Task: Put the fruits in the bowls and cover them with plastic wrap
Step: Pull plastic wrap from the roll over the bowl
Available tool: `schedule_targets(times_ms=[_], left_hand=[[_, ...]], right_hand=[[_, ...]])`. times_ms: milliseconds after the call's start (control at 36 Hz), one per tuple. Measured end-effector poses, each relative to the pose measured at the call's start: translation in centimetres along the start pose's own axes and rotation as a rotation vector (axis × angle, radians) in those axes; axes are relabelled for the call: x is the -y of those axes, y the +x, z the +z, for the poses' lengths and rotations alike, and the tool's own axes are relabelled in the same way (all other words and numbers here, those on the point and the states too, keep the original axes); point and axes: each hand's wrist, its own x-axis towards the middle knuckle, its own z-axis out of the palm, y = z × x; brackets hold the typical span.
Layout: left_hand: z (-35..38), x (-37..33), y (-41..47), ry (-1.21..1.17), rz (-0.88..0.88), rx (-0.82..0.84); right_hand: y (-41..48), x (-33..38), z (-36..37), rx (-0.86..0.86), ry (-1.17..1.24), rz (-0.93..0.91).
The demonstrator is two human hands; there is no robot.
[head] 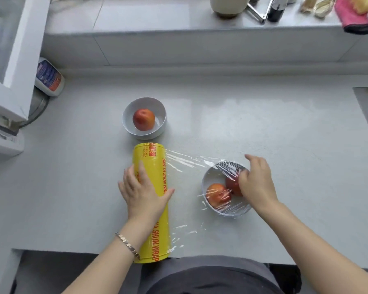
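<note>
The left hand (142,194) lies flat, fingers straight, on the yellow roll (153,158). Film (185,160) stretches from the roll, rightward of that hand, to the right hand (256,183), whose curled fingers pinch it. Under this hand sits a bowl (204,183) with two fruits (218,194), partly covered. Beyond the left hand, another bowl (145,132) holds one uncovered fruit (143,119).

Pale grey countertop (263,124), raised back ledge (157,22)
</note>
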Motion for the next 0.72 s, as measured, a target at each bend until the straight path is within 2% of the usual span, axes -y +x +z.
schedule_targets(times_ms=[111, 139, 222, 306, 389, 472, 556, 639, 722], left_hand=[[-0.2, -0.9, 2.8, -0.022, 0.375, -0.133], [-0.3, -1.4, 3.7, -0.052, 0.439, -0.109], [-0.8, -3.4, 6.3, -0.117, 0.529, 0.152], [-0.1, -4.8, 8.8, -0.04, 0.538, 0.361], [0.5, -5.7, 10.4, 0.059, 0.533, 0.459], [1.0, -5.8, 11.2, 0.18, 0.605, 0.481], [1.4, -5.2, 11.3, 0.217, 0.722, 0.419], [1.6, -4.2, 11.4, 0.24, 0.835, 0.31], [1.6, -2.9, 11.4, 0.159, 0.911, 0.198]], right_hand=[[2.9, 3.5, 1.9, 0.209, -0.028, -0.226], [3.6, 4.5, 2.7, 0.275, -0.059, -0.268], [5.5, 6.7, 5.0, 0.467, -0.144, -0.328], [6.8, 7.7, 6.5, 0.641, -0.172, -0.251], [7.6, 8.0, 7.0, 0.732, -0.184, -0.205], [7.8, 8.0, 6.8, 0.753, -0.178, -0.228], [7.4, 7.9, 6.5, 0.701, -0.173, -0.276], [6.6, 7.3, 7.0, 0.579, -0.191, -0.333], [5.6, 7.2, 7.6, 0.397, -0.308, -0.429]])
